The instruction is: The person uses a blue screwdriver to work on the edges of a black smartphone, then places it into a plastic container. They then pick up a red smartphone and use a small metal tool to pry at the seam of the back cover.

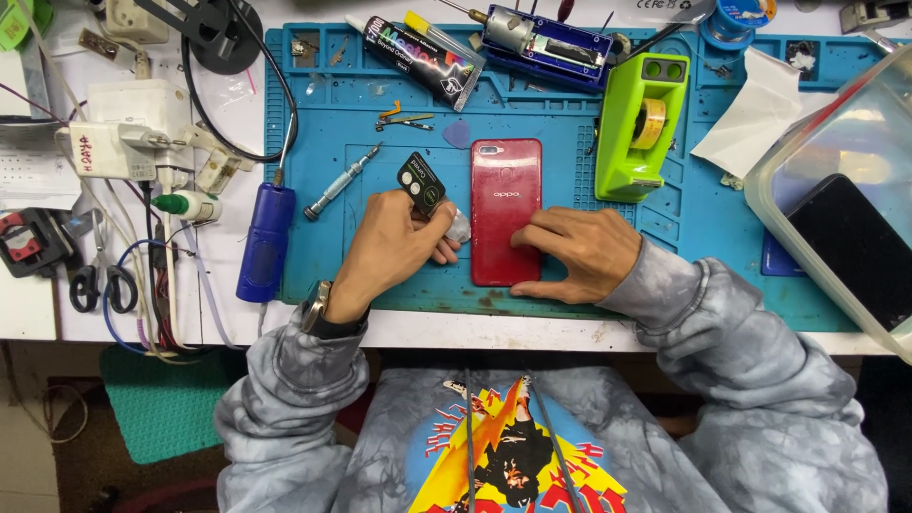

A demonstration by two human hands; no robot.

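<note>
A red smartphone lies back-up on the blue work mat. My right hand rests flat on the phone's lower right edge, pressing it down. My left hand holds a small black card-like tool against the phone's left side, fingers curled around something pale near the phone's edge.
A green tape dispenser stands right of the phone. A precision screwdriver, tweezers, a blue pick, a glue tube and a blue-handled tool lie around. A clear plastic box sits at right. Chargers and scissors clutter the left.
</note>
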